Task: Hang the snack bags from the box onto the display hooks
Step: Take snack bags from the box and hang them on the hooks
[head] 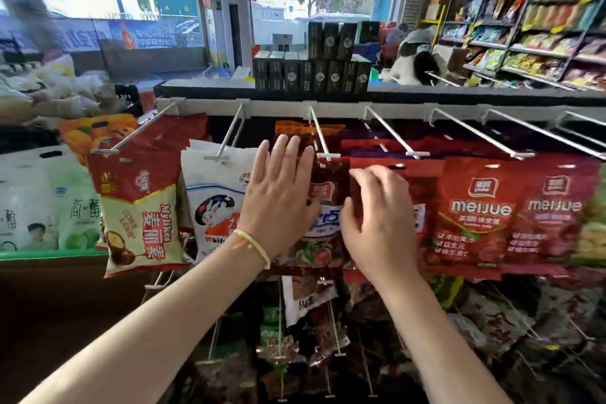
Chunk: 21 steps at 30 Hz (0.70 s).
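Note:
A dark red snack bag [328,187] hangs from the middle display hook [323,141] of the top rail. My left hand [278,197] lies flat against the bag's left side with fingers spread. My right hand [377,216] curls its fingers around the bag's right edge, just below the hook's tip. More red bags hang behind it on the same hook. The box is out of view.
A white rabbit-print bag [216,203] and a red-and-cream Mylikes bag [141,216] hang to the left. Red Meijue bags [475,213] hang to the right. Lower hooks [334,331] carry more snacks. Dark boxes [311,72] stand on the counter; shelves [541,26] fill the right.

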{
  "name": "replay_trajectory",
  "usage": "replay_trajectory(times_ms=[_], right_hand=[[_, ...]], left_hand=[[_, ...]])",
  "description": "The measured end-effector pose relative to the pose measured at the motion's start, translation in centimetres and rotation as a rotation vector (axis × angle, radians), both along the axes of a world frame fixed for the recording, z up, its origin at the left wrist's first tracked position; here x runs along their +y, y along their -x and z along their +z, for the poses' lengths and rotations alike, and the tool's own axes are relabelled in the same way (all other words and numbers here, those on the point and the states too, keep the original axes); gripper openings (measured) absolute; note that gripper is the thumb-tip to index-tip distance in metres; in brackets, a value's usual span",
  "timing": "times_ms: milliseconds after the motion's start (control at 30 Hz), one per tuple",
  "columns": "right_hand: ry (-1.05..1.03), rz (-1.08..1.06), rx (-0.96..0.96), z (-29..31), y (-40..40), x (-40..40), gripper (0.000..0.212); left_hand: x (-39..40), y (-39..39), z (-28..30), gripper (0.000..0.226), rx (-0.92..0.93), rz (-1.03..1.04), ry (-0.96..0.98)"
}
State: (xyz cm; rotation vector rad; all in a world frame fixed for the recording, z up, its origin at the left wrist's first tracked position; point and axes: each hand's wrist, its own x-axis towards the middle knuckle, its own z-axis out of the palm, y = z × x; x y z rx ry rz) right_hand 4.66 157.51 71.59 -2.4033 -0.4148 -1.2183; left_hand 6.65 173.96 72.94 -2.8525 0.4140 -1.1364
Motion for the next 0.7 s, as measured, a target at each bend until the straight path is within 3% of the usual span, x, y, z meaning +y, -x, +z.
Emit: replay_trajectory(times_ms=[167,433,600,700], right_hand=[[0.202,0.002,0.120,-1.4,-2.8,-0.1,0.063],[0.211,0.039,0.096,-1.1,-4.0,-0.3,0.062],[0.145,0.125,0.038,1.5,-5.3,0.2,0.032],[0.098,0.149,0.069,3.3,-6.0,0.5,0.015]], left_hand=[[-0.3,-1.2,-0.4,0.076,0.067,0.097,-0.108],[0.0,-1.9,-0.6,0.065,-0.033,0.049,-0.103],[2.0,-2.5,2.5,0.029,-0.120,-0.060,0.026],[2.8,-2.6,4.3,0.024,-0.035,-0.130,0.138]])
